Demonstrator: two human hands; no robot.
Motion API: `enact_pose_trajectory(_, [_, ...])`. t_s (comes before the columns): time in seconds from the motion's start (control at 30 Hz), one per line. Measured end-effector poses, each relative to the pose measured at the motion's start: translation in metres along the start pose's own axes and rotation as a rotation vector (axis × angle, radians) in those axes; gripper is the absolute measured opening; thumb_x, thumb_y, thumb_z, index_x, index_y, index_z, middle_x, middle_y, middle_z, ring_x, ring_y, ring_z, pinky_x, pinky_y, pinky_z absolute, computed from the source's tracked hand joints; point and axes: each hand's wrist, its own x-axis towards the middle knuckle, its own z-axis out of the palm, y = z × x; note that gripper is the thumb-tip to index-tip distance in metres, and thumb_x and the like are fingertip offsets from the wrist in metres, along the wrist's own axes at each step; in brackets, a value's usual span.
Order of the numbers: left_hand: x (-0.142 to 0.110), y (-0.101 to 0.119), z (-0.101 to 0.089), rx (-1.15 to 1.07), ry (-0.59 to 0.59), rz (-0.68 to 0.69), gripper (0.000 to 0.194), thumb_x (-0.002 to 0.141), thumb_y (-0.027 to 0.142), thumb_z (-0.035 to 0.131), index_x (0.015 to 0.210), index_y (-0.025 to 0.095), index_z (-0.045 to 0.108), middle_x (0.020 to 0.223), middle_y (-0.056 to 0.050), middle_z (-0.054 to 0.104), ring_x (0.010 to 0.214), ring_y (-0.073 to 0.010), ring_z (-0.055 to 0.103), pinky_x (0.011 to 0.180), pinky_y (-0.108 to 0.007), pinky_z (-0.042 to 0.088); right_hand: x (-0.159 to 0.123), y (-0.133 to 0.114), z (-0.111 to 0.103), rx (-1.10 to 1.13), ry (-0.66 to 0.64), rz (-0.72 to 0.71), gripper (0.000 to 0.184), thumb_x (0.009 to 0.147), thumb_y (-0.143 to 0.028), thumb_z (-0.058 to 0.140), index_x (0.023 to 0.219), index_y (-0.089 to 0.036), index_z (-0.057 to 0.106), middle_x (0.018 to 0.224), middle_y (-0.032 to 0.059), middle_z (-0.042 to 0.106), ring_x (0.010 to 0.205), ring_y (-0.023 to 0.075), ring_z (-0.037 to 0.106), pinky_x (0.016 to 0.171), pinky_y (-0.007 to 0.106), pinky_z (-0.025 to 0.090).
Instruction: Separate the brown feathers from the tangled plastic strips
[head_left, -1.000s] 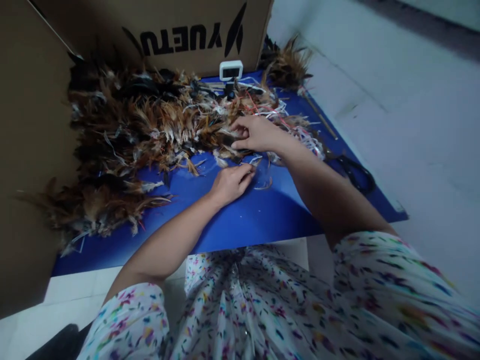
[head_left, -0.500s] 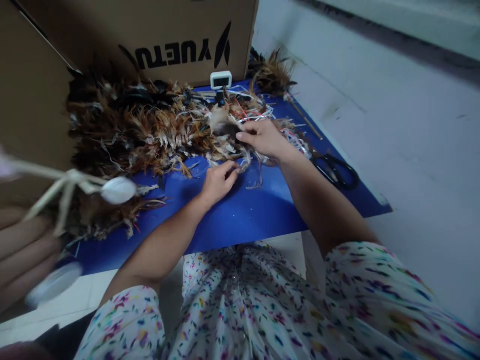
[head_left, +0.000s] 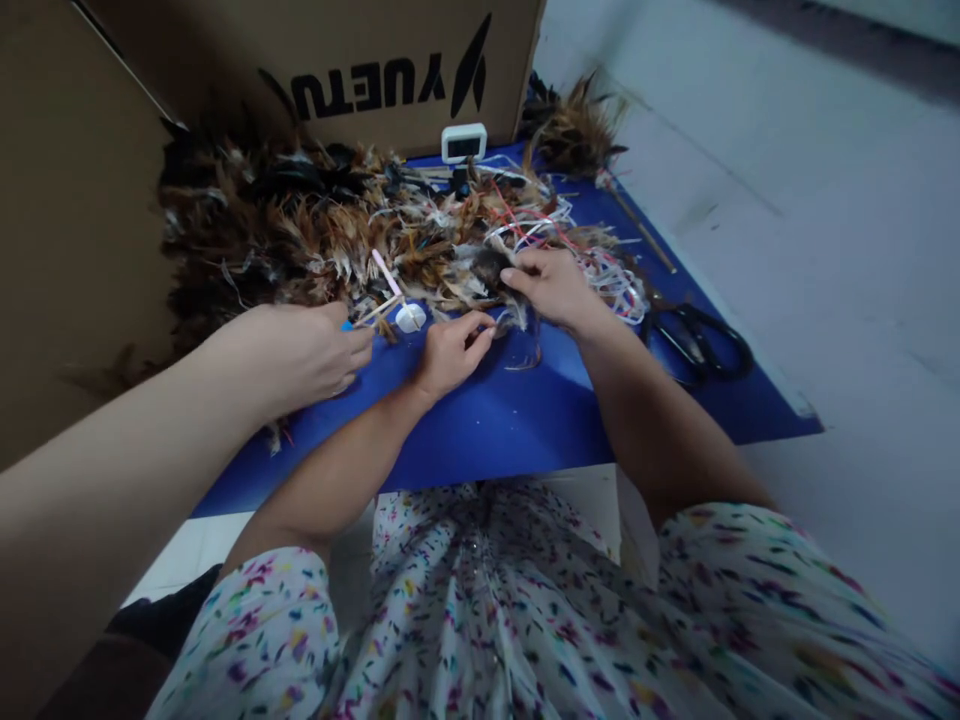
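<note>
My right hand (head_left: 553,290) pinches a dark, fluffy feather (head_left: 491,266) with a pale edge, at the front of a heap of brown and black feathers (head_left: 322,230). Just in front and to the left, my left hand (head_left: 454,354) has thumb and forefinger drawn together; what lies between them is too small to make out. Wispy pale feathers (head_left: 513,318) show beside its fingertips. From the left another person's hand (head_left: 300,355) reaches in, holding thin sticks (head_left: 379,310) with a white disc (head_left: 410,318) and a pink end.
Black-handled scissors (head_left: 701,340) lie on the blue tabletop (head_left: 510,440) at the right, near tangled white and red strings (head_left: 611,280). A feather-tipped rod (head_left: 641,232) lies along the right edge. Behind stand a small white display (head_left: 463,143) and a cardboard box (head_left: 405,70).
Another person's hand with the sticks and white disc has come in from the left, over the table. My right hand has taken hold of the dark feather; my left hand has barely moved.
</note>
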Motion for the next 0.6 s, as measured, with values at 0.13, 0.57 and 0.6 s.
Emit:
enact_pose_trajectory(0.13, [-0.002, 0.0, 0.001, 0.071, -0.033, 0.054, 0.012, 0.093, 0.022, 0.059, 0.094, 0.017, 0.07, 0.073, 0.0, 0.072, 0.065, -0.0118, 0.066, 0.066, -0.023, 0.048, -0.001, 0.004, 0.002, -0.037, 0.007, -0.011, 0.036, 0.082, -0.023, 0.063, 0.056, -0.02, 0.039, 0.057, -0.0055, 0.032, 0.06, 0.0103, 0.031, 0.062, 0.03, 0.024])
enact_pose_trajectory(0.57, [-0.005, 0.001, 0.003, 0.189, -0.161, 0.183, 0.02, 0.098, 0.025, 0.052, 0.098, 0.015, 0.07, 0.083, -0.006, 0.075, 0.073, -0.0143, 0.07, 0.071, -0.025, 0.052, -0.002, 0.019, 0.011, 0.054, 0.154, -0.016, 0.042, 0.088, -0.062, 0.06, 0.098, -0.022, 0.066, 0.076, 0.0026, 0.066, 0.066, 0.0168, 0.061, 0.063, 0.031, 0.047])
enact_pose_trajectory(0.6, [-0.006, 0.001, 0.003, 0.199, -0.171, 0.186, 0.021, 0.099, 0.025, 0.051, 0.099, 0.015, 0.07, 0.084, -0.006, 0.076, 0.074, -0.0145, 0.071, 0.071, -0.025, 0.053, -0.002, 0.019, 0.01, 0.022, 0.185, -0.037, 0.043, 0.09, -0.063, 0.056, 0.098, -0.022, 0.067, 0.076, 0.0032, 0.066, 0.068, 0.0178, 0.063, 0.064, 0.032, 0.049])
